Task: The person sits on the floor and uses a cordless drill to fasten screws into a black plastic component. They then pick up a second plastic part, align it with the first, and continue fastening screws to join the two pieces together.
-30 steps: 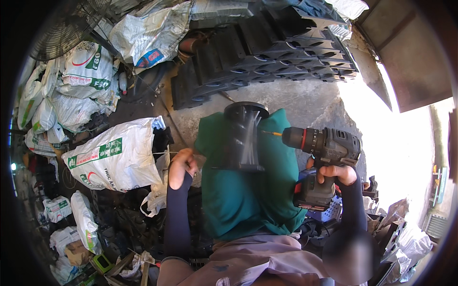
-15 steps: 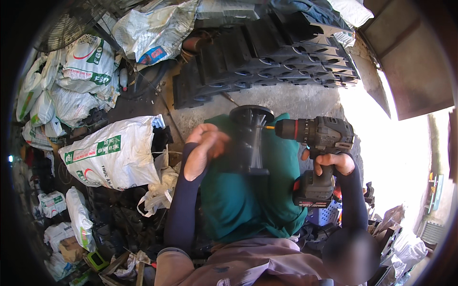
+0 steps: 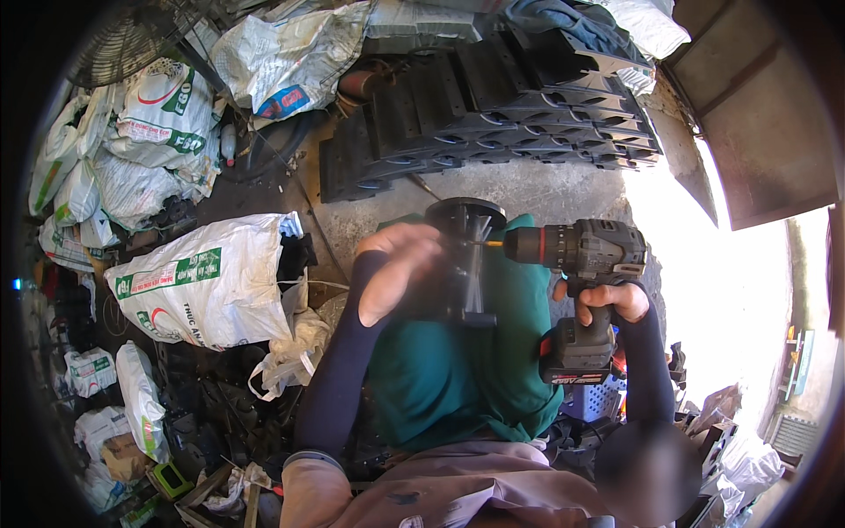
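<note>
Our left hand [image 3: 398,262] has moved away from the white sack [image 3: 207,280] and come across to the black spool-like part [image 3: 473,280], while the drill [image 3: 607,246] has shifted slightly leftward toward the same piece. That part sits on our lap, over the green trousers [image 3: 519,370], its round flange facing away from us; with no worktop under it, our thighs seem to serve as the support, which keeps the piece low and within reach of both arms.

We have our right hand [image 3: 620,302] wrapped around the drill's handle, keeping the tool level so that the yellowish bit [image 3: 491,244] points sideways at the part, just below the flange. Whether its tip has entered the surface or merely meets it, we cannot tell. Our left hand is on the opposite side from the bit, probably to steady the piece against sideways push, but its fingers are blurred, and we cannot tell whether they grasp it or only rest there.

The sack lies on its side with its mouth toward us, handy for the left arm. Beyond our knees, black angular pieces [image 3: 493,101] stand in overlapping rows, presumably nested to save floor.
</note>
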Tool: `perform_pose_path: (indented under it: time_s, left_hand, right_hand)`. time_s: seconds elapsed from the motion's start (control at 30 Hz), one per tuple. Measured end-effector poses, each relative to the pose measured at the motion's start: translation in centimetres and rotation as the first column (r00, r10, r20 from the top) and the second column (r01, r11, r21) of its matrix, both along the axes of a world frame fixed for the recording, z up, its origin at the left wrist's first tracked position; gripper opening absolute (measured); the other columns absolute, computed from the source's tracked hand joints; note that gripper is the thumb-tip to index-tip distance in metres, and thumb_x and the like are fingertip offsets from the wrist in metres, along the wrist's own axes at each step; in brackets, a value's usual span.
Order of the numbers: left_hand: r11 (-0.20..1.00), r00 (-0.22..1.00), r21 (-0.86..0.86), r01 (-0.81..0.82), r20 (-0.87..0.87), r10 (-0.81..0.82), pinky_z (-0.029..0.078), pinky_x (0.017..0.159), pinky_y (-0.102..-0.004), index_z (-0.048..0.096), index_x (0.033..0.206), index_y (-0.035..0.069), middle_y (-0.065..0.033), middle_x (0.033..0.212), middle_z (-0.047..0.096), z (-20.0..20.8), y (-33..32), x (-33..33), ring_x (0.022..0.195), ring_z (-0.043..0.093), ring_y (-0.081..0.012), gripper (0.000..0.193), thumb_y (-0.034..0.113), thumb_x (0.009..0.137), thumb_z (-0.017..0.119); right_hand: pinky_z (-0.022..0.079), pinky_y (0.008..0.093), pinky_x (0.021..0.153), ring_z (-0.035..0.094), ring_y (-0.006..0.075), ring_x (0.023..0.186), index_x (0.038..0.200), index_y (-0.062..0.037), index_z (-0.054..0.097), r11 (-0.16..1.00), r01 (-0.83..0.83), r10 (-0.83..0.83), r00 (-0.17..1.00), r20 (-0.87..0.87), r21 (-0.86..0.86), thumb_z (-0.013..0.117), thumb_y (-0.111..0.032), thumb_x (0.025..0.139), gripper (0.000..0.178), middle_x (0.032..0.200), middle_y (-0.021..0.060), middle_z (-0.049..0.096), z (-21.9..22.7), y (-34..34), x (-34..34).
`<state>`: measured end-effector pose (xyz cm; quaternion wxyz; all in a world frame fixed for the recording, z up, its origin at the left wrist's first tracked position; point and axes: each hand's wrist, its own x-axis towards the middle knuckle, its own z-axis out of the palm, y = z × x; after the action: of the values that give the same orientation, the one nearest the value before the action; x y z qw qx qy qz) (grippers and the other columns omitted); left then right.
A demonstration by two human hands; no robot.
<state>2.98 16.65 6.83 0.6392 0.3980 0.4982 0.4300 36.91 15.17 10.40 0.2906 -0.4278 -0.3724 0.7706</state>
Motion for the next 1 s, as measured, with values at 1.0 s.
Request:
perform_pose_path:
  time_s: [1.0]
  left_hand:
    - [0.996, 0.996, 0.031, 0.084, -0.032, -0.083, 0.049, 0.075, -0.0268, 0.067, 0.093, 0.002, -0.0046, 0.086, 0.068, -0.8, 0.3, 0.5, 0.079, 0.062, -0.0119, 0.013, 0.011, 0.085, 0.064]
  right_hand:
    - [0.054, 0.0298, 0.051, 0.062, 0.0207, 0.052, 0.126, 0.004, 0.05, 0.999, 0.046, -0.045, 0.999, 0.022, -0.017, 0.068, -0.006, 0.073, 0.058, 0.091, 0.0209, 0.065, -0.5, -0.4, 0.1]
